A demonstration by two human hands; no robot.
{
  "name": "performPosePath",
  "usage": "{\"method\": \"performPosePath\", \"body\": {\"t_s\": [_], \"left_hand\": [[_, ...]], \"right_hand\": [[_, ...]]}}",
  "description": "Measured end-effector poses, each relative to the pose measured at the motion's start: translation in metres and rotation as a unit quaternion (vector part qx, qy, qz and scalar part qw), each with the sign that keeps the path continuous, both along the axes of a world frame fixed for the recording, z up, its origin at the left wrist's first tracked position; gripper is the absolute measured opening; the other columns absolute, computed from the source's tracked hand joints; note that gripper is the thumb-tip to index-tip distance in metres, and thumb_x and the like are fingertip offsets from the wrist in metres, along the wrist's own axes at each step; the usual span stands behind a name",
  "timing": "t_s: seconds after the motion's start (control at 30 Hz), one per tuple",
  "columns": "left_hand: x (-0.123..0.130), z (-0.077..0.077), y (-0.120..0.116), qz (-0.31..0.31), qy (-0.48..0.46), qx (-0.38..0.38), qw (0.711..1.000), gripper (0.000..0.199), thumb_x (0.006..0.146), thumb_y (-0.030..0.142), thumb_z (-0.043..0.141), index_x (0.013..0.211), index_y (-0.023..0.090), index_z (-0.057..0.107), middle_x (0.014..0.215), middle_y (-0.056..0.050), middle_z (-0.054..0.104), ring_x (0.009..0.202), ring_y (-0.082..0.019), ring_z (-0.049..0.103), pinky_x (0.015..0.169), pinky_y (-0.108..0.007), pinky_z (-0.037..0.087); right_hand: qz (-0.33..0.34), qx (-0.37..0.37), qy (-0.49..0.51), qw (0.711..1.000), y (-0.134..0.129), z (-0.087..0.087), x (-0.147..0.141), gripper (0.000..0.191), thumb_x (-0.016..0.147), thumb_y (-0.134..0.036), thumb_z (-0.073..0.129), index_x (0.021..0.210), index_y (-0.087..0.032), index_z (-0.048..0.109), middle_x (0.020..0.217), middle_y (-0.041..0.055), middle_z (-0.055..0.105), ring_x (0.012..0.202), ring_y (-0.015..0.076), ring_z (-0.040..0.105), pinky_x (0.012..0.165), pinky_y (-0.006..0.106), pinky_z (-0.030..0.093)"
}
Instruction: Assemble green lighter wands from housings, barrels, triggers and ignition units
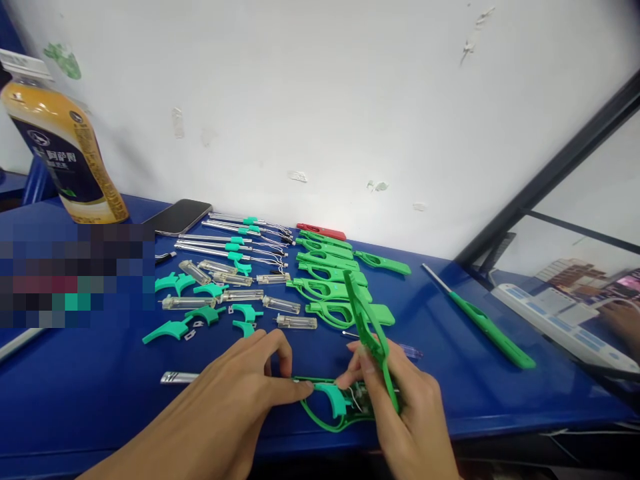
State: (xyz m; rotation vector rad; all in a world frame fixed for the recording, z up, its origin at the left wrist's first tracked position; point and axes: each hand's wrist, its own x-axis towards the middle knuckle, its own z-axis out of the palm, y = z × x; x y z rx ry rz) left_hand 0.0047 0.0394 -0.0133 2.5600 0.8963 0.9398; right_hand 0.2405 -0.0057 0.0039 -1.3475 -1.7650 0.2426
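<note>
My right hand (407, 407) holds a green lighter casing half (367, 320) tilted up between thumb and fingers. Below it, near the table's front edge, lies an opened green lighter body (325, 423) with a teal trigger (333, 398) and a thin white wire inside. A fingertip of that hand touches the body beside the trigger. My left hand (235, 393) has its thumb pressed on the front end of the body, fingers curled; what its fingertips touch is partly hidden. A metal tube (179, 378) sticks out to the left from under this hand.
Behind my hands lie several green casing halves (333, 290), clear fuel tanks (243, 295), teal triggers (170, 330) and wired metal tubes (215, 250). An assembled green lighter (493, 330) is at right. A phone (180, 217) and a bottle (65, 147) stand at left, before a white wall.
</note>
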Motion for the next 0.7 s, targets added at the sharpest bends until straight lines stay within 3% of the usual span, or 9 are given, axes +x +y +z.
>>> {"method": "performPosePath", "body": {"t_s": [0.1,0.23,0.47,0.6,0.7], "left_hand": [[0.003,0.012,0.002,-0.017,0.008,0.007,1.0,0.051,0.089,-0.001,0.037,0.099,0.031,0.076,0.093,0.001,0.069,0.078,-0.011,0.067,0.071,-0.018,0.055],[0.007,0.016,0.003,0.005,-0.011,-0.004,1.0,0.042,0.089,0.0,0.036,0.091,0.026,0.069,0.088,0.001,0.068,0.072,-0.01,0.066,0.069,-0.016,0.055],[0.009,0.011,0.004,0.025,0.007,-0.04,0.999,0.031,0.088,0.005,0.039,0.085,0.025,0.063,0.083,0.003,0.065,0.068,-0.01,0.062,0.065,-0.017,0.052],[0.006,0.009,0.002,0.036,0.03,-0.07,0.996,0.031,0.085,0.004,0.043,0.089,0.025,0.066,0.091,0.002,0.066,0.074,-0.011,0.064,0.069,-0.018,0.052],[0.002,0.012,0.0,0.014,0.039,-0.057,0.998,0.04,0.085,0.002,0.043,0.095,0.028,0.072,0.097,0.0,0.067,0.081,-0.012,0.068,0.074,-0.019,0.054]], "right_hand": [[-0.002,0.014,0.002,1.0,-0.001,0.003,0.002,0.033,0.11,-0.027,0.052,0.084,-0.027,0.072,0.084,-0.0028,0.077,0.091,0.0185,0.075,0.085,0.026,0.054],[-0.038,0.028,0.017,0.999,-0.005,0.006,0.007,0.032,0.111,-0.031,0.053,0.086,-0.027,0.074,0.087,-0.001,0.078,0.088,0.0188,0.076,0.086,0.027,0.055],[-0.121,-0.052,0.015,0.991,-0.013,0.011,0.036,0.032,0.112,-0.047,0.048,0.117,-0.027,0.072,0.075,-0.0028,0.069,0.058,0.0147,0.065,0.052,0.021,0.05],[-0.129,-0.055,-0.061,0.988,-0.016,0.016,0.058,0.034,0.108,-0.054,0.056,0.126,-0.028,0.069,0.096,-0.0006,0.079,0.078,0.0164,0.077,0.066,0.017,0.06],[-0.131,-0.037,-0.106,0.985,-0.021,0.015,0.067,0.039,0.112,-0.051,0.047,0.142,-0.03,0.063,0.117,0.0033,0.081,0.101,0.0199,0.081,0.08,0.02,0.064]]}}
